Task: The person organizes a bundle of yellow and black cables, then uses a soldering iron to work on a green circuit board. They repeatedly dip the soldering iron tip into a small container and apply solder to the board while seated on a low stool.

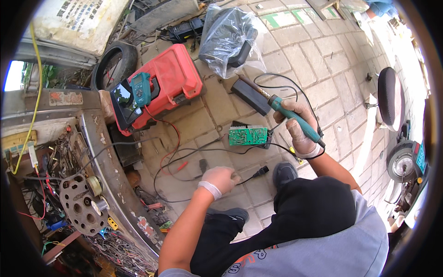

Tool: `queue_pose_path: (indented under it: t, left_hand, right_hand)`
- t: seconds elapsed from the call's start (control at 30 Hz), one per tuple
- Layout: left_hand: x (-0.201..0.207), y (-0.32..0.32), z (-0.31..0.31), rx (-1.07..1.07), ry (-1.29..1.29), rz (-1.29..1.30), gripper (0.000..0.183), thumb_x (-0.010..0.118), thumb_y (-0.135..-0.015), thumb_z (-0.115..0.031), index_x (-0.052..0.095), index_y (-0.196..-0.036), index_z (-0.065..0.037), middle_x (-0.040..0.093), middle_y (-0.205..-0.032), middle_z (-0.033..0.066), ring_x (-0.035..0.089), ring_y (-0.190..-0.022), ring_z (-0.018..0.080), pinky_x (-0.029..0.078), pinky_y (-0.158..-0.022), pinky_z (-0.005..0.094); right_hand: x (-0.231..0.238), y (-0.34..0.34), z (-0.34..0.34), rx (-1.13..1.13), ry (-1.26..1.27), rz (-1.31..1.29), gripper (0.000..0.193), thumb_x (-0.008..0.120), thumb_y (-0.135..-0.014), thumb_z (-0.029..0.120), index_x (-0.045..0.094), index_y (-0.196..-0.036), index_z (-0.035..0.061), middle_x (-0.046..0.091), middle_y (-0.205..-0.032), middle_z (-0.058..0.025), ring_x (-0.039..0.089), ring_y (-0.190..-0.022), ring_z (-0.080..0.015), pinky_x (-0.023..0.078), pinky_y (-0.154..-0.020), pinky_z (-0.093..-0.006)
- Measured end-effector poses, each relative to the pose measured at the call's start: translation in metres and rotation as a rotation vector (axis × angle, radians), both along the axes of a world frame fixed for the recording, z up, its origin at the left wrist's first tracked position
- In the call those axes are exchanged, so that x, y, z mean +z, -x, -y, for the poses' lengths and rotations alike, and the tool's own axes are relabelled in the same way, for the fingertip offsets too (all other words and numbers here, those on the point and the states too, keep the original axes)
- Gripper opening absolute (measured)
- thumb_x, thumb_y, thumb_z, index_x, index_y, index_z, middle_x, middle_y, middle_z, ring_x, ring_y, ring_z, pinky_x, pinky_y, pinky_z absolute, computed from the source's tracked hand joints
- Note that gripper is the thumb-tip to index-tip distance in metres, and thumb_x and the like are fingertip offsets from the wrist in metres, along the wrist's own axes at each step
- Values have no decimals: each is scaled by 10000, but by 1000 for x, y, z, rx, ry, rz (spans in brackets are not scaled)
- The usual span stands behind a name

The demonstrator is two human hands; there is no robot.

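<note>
My right hand (302, 127) is wrapped round the green handle of a soldering iron (295, 116), whose metal barrel slants up and left over a black oblong case (251, 94). Gloves that look thin and pale cover both hands. Low in the middle, my left hand (220, 180) is closed, fingers bent, on a black power cord (247, 179); the cord's black plug (261, 171) sticks out to the right. Between and beyond my hands lies a green circuit board (248, 136), solder side up, with black parts beneath it and wires running off.
A red toolbox (180, 74) at the left carries a teal multimeter (140, 90); a red probe (182, 166) lies on the paving. Behind stands a plastic-wrapped black item (230, 41). A metal bench (108, 147) full of scrap parts borders the left, and a scooter wheel (401, 164) the right.
</note>
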State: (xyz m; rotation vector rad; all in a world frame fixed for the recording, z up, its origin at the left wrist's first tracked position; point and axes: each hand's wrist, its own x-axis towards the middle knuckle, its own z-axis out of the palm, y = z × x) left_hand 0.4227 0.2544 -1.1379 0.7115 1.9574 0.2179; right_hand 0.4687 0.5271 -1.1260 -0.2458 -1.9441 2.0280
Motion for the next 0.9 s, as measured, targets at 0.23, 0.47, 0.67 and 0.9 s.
queue_pose_path:
  t: [0.23, 0.47, 0.67, 0.9]
  left_hand:
    - [-15, 10, 7, 753, -300, -423, 241, 679, -906, -267, 705, -903, -26, 711, -952, 159, 664, -906, 358, 515, -786, 429]
    - [-107, 30, -10, 897, -549, -101, 346, 628, -925, -103, 644, -1261, -20, 648, -1252, 184, 641, -1119, 276, 505, -956, 355]
    - [-138, 36, -11, 826, -438, -80, 270, 661, -926, -92, 673, -1180, 0, 703, -1056, 119, 649, -963, 184, 506, -888, 306]
    - [-98, 24, 17, 940, -396, -48, 192, 686, -891, -142, 707, -1003, 13, 720, -946, 179, 682, -823, 231, 528, -776, 326]
  right_hand:
    - [-45, -28, 0, 115, -33, -38, 703, 661, -927, 561, 561, -1348, 8, 686, -988, -127, 646, -877, -184, 526, -789, -337]
    - [-106, -23, 8, 400, -823, -203, 655, 803, -798, 365, 547, -1369, 171, 610, -1160, -134, 593, -1145, -367, 445, -992, -546]
    - [-152, -24, 19, 490, -1035, -145, 608, 805, -765, 323, 576, -1321, 229, 556, -1138, -106, 477, -1313, -370, 326, -1091, -619]
    - [-167, 9, 30, 539, -877, -280, 634, 827, -758, 389, 572, -1312, 218, 570, -1161, -101, 497, -1267, -363, 341, -1083, -606]
